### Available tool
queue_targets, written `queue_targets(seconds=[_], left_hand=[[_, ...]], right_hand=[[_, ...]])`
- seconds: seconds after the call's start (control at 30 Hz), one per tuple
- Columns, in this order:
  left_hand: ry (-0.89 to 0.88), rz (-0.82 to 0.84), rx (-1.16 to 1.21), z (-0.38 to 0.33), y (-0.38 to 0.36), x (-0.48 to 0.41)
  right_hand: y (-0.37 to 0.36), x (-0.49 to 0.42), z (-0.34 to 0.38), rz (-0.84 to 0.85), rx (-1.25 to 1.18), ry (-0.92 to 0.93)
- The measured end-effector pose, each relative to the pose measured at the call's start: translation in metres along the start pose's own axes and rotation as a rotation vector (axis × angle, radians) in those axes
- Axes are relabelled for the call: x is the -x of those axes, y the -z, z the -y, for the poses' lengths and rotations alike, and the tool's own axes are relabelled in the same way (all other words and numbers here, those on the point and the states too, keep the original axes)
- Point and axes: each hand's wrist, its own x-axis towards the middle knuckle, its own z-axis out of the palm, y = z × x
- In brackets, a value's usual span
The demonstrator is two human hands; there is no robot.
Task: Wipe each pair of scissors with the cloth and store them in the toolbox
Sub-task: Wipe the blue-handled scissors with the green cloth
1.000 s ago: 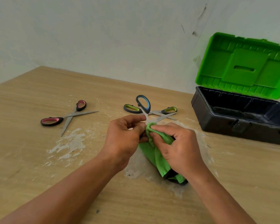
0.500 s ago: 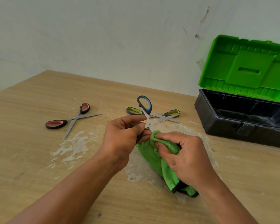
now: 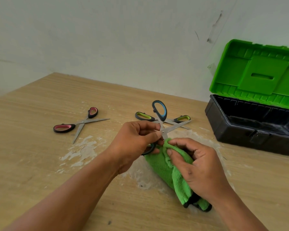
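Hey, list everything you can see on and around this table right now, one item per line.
Blue scissors: one, blue and black handles, open, held above the table.
Pink scissors: one, pink and black handles, open, on table, left.
Green scissors: one, yellow-green and black handles, on table behind blue pair.
Cloth: one, green, black edging, touching blue scissors' blade.
Toolbox: one, black, green lid open, right.
Table: one, light wood, whitish patches.
Left hand: one, holds blue scissors.
Right hand: one, grips cloth.
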Motion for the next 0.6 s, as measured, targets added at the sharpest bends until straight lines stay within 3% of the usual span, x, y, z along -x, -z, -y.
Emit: queue_targets(seconds=[0.23, 0.6], left_hand=[[-0.036, -0.096, -0.07, 0.01, -0.011, 0.0], [-0.092, -0.145, -0.11, 0.01, -0.011, 0.003]], right_hand=[[-0.01, -0.003, -0.006, -0.113, 0.309, 0.278], [-0.014, -0.006, -0.005, -0.143, 0.323, 0.318]])
